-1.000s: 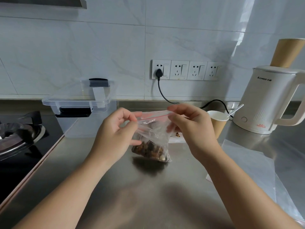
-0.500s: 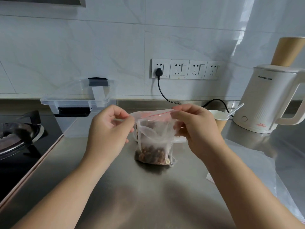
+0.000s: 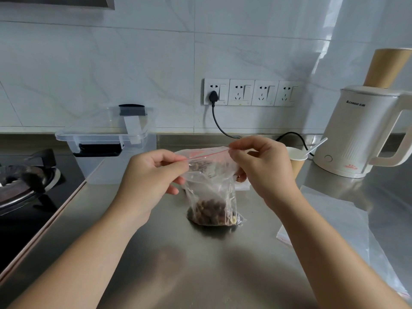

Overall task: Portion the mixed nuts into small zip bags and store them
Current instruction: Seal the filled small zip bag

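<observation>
On the steel worktop (image 3: pixel 200 264), mid-depth, the zip bag (image 3: pixel 211 192) stands on its nut-filled base. The left hand (image 3: pixel 151 175) and right hand (image 3: pixel 265 168) each pinch an end of its red seal strip, stretching it taut, likely for closing.

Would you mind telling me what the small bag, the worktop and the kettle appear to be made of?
Zip bag: thin clear plastic film, crinkled, nuts visible through it, red seal strip.
Worktop: likely brushed stainless steel, with a dull grey sheen and soft reflections.
Kettle: cream outer shell, probably matte plastic, ribbed lower body.
</observation>
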